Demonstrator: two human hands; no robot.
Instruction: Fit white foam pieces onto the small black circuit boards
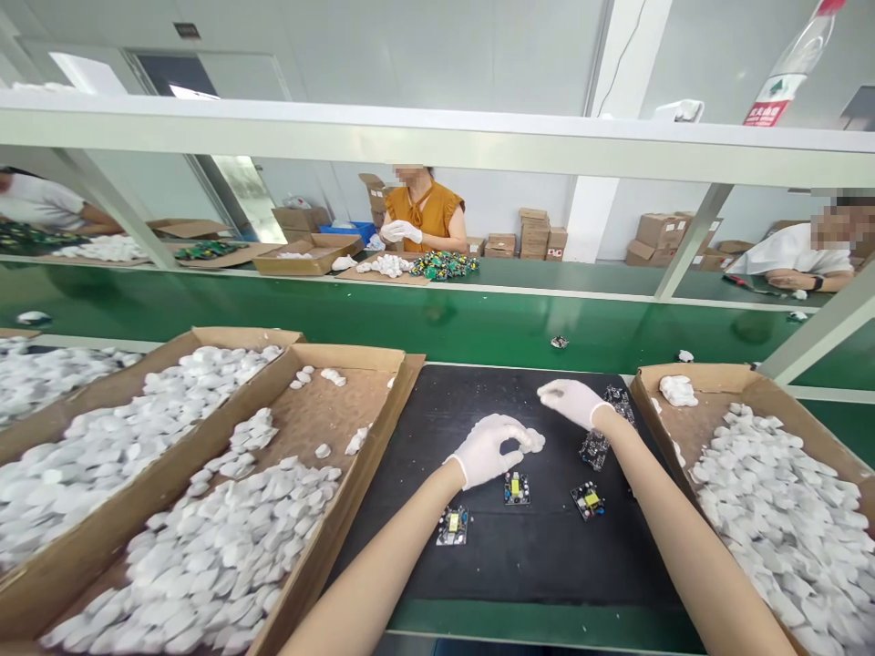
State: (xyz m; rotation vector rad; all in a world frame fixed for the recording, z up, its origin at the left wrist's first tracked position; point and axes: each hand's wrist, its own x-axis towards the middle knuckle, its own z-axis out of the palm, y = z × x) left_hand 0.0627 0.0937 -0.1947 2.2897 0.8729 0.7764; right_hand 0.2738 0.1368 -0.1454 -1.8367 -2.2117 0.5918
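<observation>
My left hand (487, 451), in a white glove, is over the black mat (519, 565), its thumb and fingers closed on a small white plastic piece (532, 442). To its right, my right hand (571, 403), also gloved, is held above the mat with fingers stretched to the left and nothing visible in them. Three small circuit boards lie near me: one circuit board (518, 489) just below the left hand, another circuit board (452, 526) nearer me on the left, and a third circuit board (589, 500) on the right. A cluster of dark boards (595, 446) lies partly hidden behind my right forearm.
Cardboard trays of white pieces flank the mat: a left tray (403, 401) and a right tray (639, 387). Beyond runs a green belt (328, 314) with a few small items on it. A shelf (437, 137) spans above. Co-workers sit across, one person (437, 214) directly opposite.
</observation>
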